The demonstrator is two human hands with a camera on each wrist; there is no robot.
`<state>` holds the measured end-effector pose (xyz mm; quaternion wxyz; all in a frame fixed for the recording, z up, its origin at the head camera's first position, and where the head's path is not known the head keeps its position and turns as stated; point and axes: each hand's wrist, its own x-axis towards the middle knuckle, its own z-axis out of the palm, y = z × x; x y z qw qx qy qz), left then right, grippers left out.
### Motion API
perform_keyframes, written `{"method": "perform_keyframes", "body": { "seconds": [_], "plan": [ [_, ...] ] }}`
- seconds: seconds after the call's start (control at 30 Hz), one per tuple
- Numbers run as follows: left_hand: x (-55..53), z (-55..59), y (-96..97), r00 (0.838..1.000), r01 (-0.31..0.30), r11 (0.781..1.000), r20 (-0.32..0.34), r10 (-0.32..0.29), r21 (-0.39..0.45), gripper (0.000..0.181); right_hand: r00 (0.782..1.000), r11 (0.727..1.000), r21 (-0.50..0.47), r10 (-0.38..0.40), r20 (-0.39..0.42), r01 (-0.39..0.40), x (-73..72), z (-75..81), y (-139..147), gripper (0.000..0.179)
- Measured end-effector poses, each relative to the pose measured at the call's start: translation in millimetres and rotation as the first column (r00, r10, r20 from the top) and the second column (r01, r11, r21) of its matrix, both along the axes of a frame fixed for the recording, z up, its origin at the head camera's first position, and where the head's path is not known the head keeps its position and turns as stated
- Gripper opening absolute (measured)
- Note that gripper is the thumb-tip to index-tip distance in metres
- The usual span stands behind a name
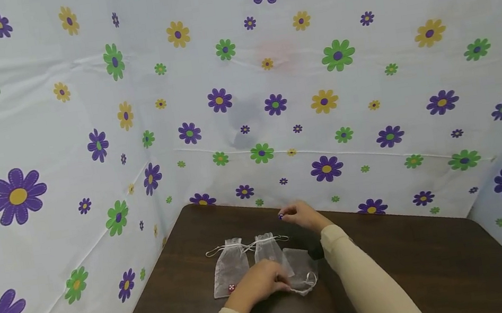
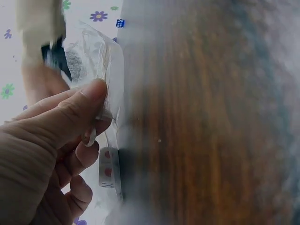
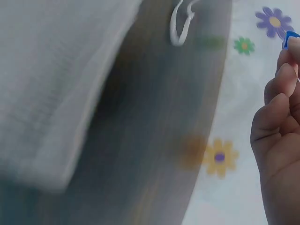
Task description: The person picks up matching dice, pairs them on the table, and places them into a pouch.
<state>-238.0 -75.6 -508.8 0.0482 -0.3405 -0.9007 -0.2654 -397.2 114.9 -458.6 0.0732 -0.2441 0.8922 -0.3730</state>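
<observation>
My left hand (image 1: 261, 282) pinches the rim of a sheer white drawstring pouch (image 1: 301, 264), near its cord, between thumb and fingertips. The cord loop (image 2: 89, 136) hangs under the thumb in the left wrist view. Farther back over the table, my right hand (image 1: 306, 215) holds a small blue die (image 1: 281, 216) at its fingertips; in the right wrist view the blue die (image 3: 291, 36) is partly covered by the thumb. Below the left fingers, a whitish die with red spots (image 2: 108, 168) shows against the sheer fabric.
Two more sheer pouches lie to the left, one (image 1: 230, 269) with a red die (image 1: 231, 288) at its lower end, the other (image 1: 266, 250) partly under my left hand. Another blue die (image 2: 120, 23) shows by the table edge. Flowered sheeting (image 1: 243, 99) surrounds the brown table (image 1: 438, 253).
</observation>
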Motion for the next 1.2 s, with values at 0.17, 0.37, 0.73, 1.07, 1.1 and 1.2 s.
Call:
{"method": "perform_keyframes", "body": {
  "seconds": [0.17, 0.37, 0.73, 1.07, 1.1, 1.2],
  "plan": [
    [-3.2, 1.1, -12.8, 1.0, -0.023, 1.0, -0.007, 0.023, 0.008, 0.006, 0.999, 0.999, -0.032, 0.026, -0.026, -0.027, 12.0, -0.4, 26.7, 0.021],
    [-3.8, 3.0, -16.5, 1.0, -0.021, 0.999, -0.02, 0.021, 0.031, 0.007, 0.999, 0.999, -0.034, -0.017, -0.044, 0.016, 31.5, -1.8, 69.1, 0.017],
    [-0.9, 13.0, -5.7, 0.997, -0.033, 0.998, -0.075, 0.037, 0.048, 0.006, 0.988, 0.988, -0.037, -0.149, -0.036, 0.148, 63.7, 5.2, 149.9, 0.021],
    [1.7, 12.3, 2.3, 0.997, -0.036, 0.999, -0.065, 0.038, 0.027, 0.009, 0.977, 0.976, 0.033, -0.213, -0.016, 0.214, 83.8, -27.6, 199.7, 0.013],
    [1.4, 12.4, 3.9, 0.997, -0.034, 0.999, -0.063, 0.036, 0.024, 0.009, 0.976, 0.975, 0.041, -0.217, -0.009, 0.217, 86.0, -31.1, 202.7, 0.013],
    [0.7, 13.2, 4.6, 0.997, -0.041, 0.999, -0.057, 0.042, 0.017, 0.009, 0.976, 0.975, 0.056, -0.217, 0.008, 0.216, 86.7, -38.6, 203.5, 0.011]
  ]
}}
